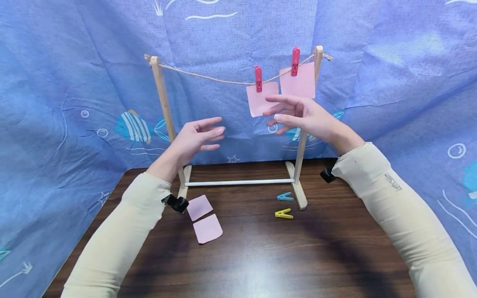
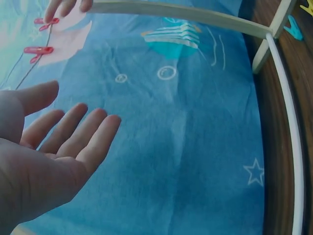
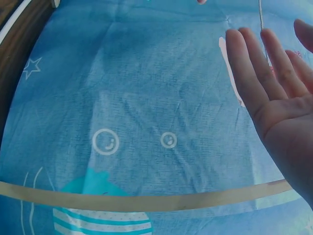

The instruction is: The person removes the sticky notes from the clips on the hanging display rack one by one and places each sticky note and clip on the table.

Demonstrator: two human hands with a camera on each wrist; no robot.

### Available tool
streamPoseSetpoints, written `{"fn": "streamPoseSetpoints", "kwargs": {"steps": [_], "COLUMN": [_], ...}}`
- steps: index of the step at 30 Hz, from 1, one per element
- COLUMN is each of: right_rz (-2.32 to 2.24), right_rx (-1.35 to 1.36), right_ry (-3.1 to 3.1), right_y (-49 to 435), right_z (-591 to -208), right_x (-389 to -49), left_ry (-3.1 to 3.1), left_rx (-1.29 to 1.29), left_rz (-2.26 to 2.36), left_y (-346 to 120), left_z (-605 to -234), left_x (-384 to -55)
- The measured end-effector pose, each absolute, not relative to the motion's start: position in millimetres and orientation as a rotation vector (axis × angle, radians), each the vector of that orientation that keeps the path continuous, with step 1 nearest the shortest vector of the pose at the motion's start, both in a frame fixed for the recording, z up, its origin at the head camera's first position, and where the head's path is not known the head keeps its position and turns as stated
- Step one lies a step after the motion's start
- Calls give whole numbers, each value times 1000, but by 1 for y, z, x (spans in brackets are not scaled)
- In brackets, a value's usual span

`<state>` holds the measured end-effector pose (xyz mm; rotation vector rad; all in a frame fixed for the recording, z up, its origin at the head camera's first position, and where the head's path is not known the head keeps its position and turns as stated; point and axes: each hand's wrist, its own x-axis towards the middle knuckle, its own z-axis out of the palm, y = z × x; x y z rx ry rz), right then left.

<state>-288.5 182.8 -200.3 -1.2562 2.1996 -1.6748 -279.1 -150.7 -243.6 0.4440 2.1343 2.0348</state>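
Left hand [image 1: 191,137] and right hand [image 1: 310,119] hover, fingers relaxed, with 4 papers [image 1: 208,229] and 4 pegs [image 1: 258,78] about.

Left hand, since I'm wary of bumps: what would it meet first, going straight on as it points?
Probably the right hand, though the lower hanging pink square lies near that line in the head view and depth is unclear.

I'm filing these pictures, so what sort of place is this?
Probably an indoor tabletop recording setup: a blue sea-patterned cloth hangs behind a dark brown table, on which stands a wooden frame strung with cord.
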Motion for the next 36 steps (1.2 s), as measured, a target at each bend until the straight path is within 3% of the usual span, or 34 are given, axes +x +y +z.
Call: {"fn": "streamPoseSetpoints", "kwargs": {"steps": [19,36], "right_rz": [-1944,-1805], "right_rx": [-1162,-979], "right_ry": [2224,2376], "right_y": [167,153], "right_z": [-169,-135], "right_x": [-291,-296], "left_ry": [1878,1821], "left_rx": [450,401], "left_rz": [2241,2465], "left_y": [-107,-77], "left_z": [-222,-211], "left_x": [-292,-302]}}
